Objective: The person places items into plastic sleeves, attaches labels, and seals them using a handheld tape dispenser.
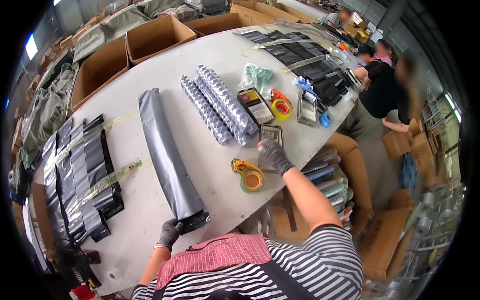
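A long grey plastic mailing bag [167, 145] lies lengthwise on the table, looking filled, with its black inner side showing at the near end. My left hand [171, 234], in a grey glove, is closed on that near end at the left corner. Farther right, my right hand [276, 157], in a fingerless grey glove, is over a small open box [271, 133] with its fingers curled together. Whatever those fingers pinch is too small to make out. Near this hand lies a yellow tape dispenser [248, 176] with a green-edged roll.
Several shiny patterned rolls [212, 107] lie beyond the bag. Taped bundles of grey bags [82, 175] are at left, black ones [305, 57] at far right. Beside the rolls are a label box [256, 106] and an orange tape dispenser [281, 104]. Cartons [157, 37] line the far edge; people work right.
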Tool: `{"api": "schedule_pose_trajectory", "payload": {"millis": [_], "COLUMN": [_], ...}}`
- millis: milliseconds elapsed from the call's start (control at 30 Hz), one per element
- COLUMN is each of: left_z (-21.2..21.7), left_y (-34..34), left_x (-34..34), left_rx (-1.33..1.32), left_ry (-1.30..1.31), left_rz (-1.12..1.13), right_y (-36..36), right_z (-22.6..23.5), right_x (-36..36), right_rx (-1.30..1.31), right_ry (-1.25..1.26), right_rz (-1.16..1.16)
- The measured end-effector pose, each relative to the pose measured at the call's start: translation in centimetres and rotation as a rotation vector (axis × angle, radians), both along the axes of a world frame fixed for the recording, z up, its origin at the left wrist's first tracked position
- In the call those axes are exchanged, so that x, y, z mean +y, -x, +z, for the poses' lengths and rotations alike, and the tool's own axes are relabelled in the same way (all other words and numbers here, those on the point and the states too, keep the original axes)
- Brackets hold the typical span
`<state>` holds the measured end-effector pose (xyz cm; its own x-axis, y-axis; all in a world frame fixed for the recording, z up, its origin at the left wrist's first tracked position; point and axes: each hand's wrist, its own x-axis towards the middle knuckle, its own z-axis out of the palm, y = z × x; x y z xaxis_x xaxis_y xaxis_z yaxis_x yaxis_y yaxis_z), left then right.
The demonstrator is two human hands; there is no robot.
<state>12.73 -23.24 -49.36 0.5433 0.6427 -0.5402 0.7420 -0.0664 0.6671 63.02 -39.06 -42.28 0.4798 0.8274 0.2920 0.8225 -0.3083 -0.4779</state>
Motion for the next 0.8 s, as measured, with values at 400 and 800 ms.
{"api": "schedule_pose_trajectory", "payload": {"millis": [400, 800], "left_z": [2.0, 5.0], "left_y": [-1.4, -3.6], "left_x": [-0.3, -0.8], "left_rx": [0.023, -0.038], "left_ry": [-0.012, 0.168], "left_rz": [0.112, 0.203], "right_y": [-15.4, -15.3], "right_z": [0.7, 5.2], "right_x": [11.6, 8.9], "right_rx": [-0.361, -0.322], "right_ry": [0.697, 0.667], "right_rz": [-0.007, 0.099]}}
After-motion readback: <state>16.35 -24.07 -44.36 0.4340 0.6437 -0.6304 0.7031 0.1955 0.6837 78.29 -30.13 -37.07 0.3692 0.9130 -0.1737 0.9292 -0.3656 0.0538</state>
